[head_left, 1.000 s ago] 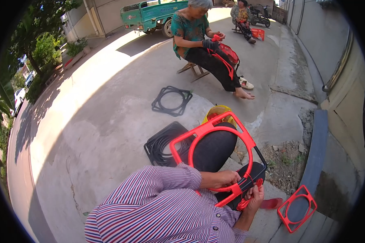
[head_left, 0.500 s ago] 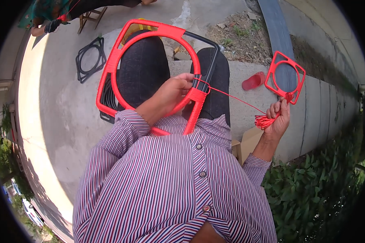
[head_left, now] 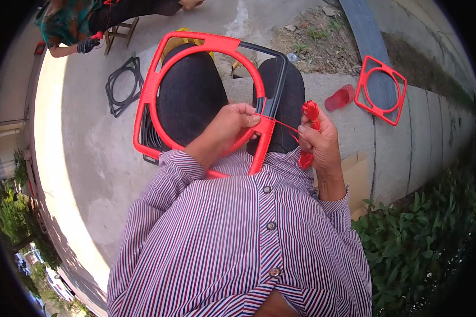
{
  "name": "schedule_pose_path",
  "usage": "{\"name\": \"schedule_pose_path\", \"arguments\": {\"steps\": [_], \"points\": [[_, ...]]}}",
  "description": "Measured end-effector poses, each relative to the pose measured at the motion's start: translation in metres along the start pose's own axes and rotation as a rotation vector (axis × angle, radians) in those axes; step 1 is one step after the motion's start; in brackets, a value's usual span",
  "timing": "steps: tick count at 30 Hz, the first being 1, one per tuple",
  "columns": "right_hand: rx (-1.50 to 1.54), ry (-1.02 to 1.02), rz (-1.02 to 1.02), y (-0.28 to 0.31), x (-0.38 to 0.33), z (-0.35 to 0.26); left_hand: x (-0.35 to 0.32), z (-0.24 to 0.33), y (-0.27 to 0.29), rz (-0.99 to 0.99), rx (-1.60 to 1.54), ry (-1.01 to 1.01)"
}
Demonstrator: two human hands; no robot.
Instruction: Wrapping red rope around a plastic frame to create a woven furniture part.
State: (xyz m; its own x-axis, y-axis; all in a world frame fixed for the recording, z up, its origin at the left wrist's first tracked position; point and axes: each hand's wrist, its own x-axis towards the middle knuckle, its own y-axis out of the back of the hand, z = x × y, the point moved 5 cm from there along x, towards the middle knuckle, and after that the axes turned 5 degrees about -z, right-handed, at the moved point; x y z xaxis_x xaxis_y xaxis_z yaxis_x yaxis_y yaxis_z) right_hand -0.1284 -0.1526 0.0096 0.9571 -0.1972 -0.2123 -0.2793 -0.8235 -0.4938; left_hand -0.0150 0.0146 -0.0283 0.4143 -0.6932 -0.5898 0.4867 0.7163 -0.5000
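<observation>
Here the left hand (head_left: 232,122) pinches the stiff, probably light frame (head_left: 195,100); beside it, the right hand (head_left: 316,138) clamps limp red cord (head_left: 308,132).

Red-wrapped square frame with inner ring (head_left: 195,95) is laid across the lap, between both hands. Finished red frame (head_left: 381,90) is placed far right; bare black frame (head_left: 124,84) far left.

Harsh daylight, hard shade, under a fisheye lens.
Sun glares off the concrete ground (head_left: 63,174) at left, nearly blown out, while the striped shirt (head_left: 238,253) sits in even shade; focus holds sharp at centre, straight edges bow outward, and a black vignette rings the corners.
</observation>
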Motion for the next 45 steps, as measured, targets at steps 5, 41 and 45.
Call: {"name": "schedule_pose_path", "arguments": {"steps": [5,41,45], "points": [[0.072,-0.051,0.021,0.040,-0.007,-0.016,-0.009,0.010,-0.011,-0.002,-0.071,-0.048],[-1.167,-0.046,-0.166,-0.013,-0.011,0.020,0.023,-0.025,0.007,-0.159,-0.159,0.032],[-1.104,-0.042,-0.127,-0.011,-0.010,0.020,0.021,-0.022,0.004,-0.167,-0.176,0.046]]}}
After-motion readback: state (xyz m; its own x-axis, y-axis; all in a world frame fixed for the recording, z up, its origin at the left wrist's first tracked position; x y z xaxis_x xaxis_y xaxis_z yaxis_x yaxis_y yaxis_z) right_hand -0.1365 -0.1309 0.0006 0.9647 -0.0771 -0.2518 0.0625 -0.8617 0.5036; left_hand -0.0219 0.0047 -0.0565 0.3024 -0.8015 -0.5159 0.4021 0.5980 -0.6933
